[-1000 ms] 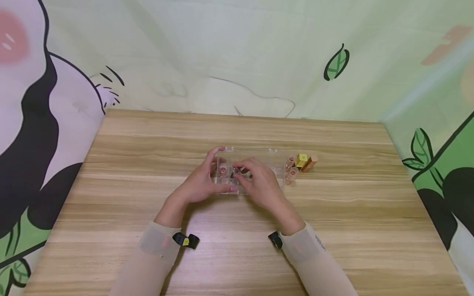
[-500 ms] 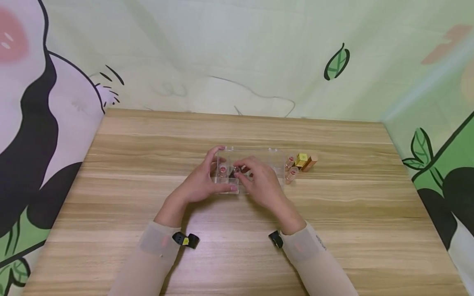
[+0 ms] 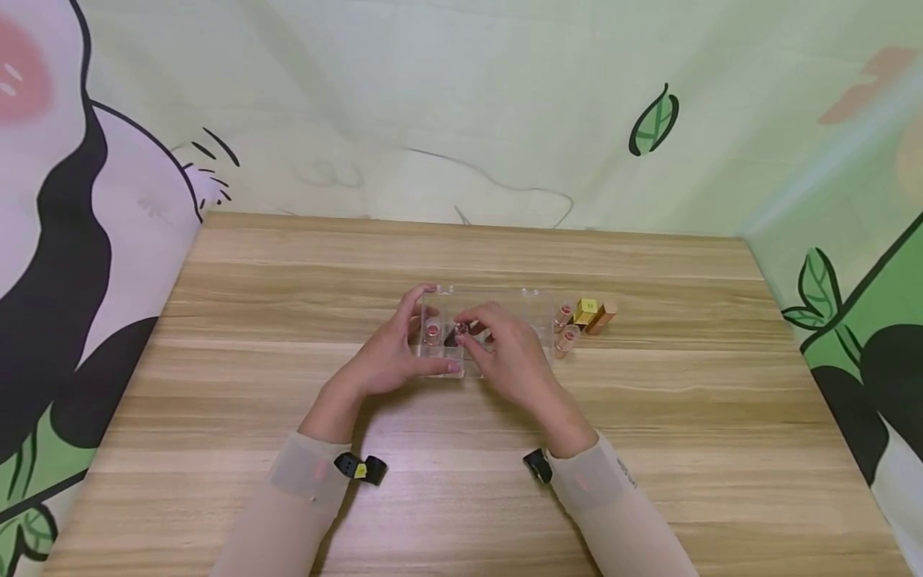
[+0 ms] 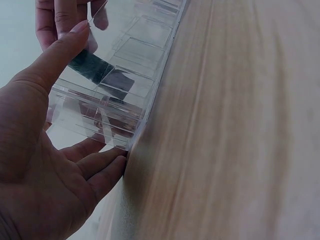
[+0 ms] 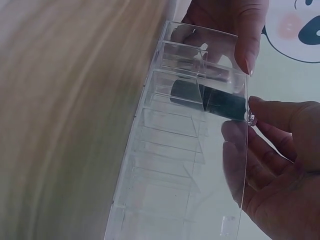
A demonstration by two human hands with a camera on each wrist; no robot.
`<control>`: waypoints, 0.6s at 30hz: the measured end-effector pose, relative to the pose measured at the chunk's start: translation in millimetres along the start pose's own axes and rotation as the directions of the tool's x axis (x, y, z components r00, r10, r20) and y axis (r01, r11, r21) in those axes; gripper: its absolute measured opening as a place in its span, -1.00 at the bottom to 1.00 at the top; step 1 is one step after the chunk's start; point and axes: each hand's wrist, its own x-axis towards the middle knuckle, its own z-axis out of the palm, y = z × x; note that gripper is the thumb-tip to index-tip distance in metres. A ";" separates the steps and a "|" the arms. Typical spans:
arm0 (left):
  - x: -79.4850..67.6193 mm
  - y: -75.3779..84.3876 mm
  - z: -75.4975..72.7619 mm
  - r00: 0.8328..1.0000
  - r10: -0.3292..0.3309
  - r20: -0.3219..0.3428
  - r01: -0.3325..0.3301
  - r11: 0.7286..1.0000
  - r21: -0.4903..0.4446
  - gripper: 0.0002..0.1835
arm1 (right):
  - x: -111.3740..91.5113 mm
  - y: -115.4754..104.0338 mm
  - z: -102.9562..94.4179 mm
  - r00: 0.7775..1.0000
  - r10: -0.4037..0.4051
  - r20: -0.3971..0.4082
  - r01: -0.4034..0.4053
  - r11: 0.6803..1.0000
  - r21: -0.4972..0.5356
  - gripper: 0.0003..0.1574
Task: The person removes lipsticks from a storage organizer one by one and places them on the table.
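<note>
A clear plastic organizer with several compartments stands on the table. My left hand grips its left end, thumb along the front and fingers around the side and back. In the leftmost part stands a lipstick with a reddish top. My right hand reaches over the organizer and pinches the clear, faceted top of a dark lipstick tube. The dark lipstick tube is tilted in the right wrist view, its lower end inside a compartment beside the first lipstick. Whether it touches the compartment floor, I cannot tell.
Just right of the organizer stand two pinkish lipsticks, a gold square tube and a copper-coloured tube. They are close together on the wooden table. A printed cloth backdrop rises behind the table.
Both hands keep nearly the same place and hold. The top of the dark lipstick tube has shifted very slightly to the right between my right fingers.
</note>
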 end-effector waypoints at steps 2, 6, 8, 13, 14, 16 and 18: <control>0.2 -0.1 -0.1 1.000 0.005 0.002 -0.005 1.000 0.000 0.22 | 0.1 -0.7 -0.9 1.000 0.004 0.001 -0.004 1.000 0.003 -0.71; 0.5 -0.2 0.1 1.000 0.000 0.000 0.000 1.000 0.000 0.23 | 0.0 -0.9 -2.6 1.000 0.004 -0.006 -0.004 1.000 0.005 -0.69; 0.9 -0.4 0.1 1.000 -0.002 0.000 0.002 1.000 0.002 0.23 | -0.2 -0.5 -3.4 1.000 0.000 -0.011 0.001 1.000 0.008 -0.69; 1.1 -0.1 0.2 1.000 -0.005 -0.002 0.005 1.000 0.007 0.24 | -0.7 -0.2 -5.5 1.000 -0.004 -0.015 0.004 1.000 0.016 -0.69; 0.7 0.3 0.2 1.000 -0.004 -0.002 0.004 1.000 0.008 0.24 | -0.8 -0.2 -5.9 1.000 -0.003 -0.015 0.003 1.000 0.013 -0.68; 0.4 0.8 0.1 1.000 -0.003 -0.001 0.003 1.000 0.004 0.24 | -0.9 -0.6 -6.8 1.000 -0.001 -0.015 0.001 1.000 0.011 -0.68; 0.0 1.3 -0.1 1.000 -0.007 0.001 0.007 1.000 -0.001 0.23 | -1.1 -1.0 -7.8 1.000 0.000 -0.015 0.000 1.000 0.009 -0.68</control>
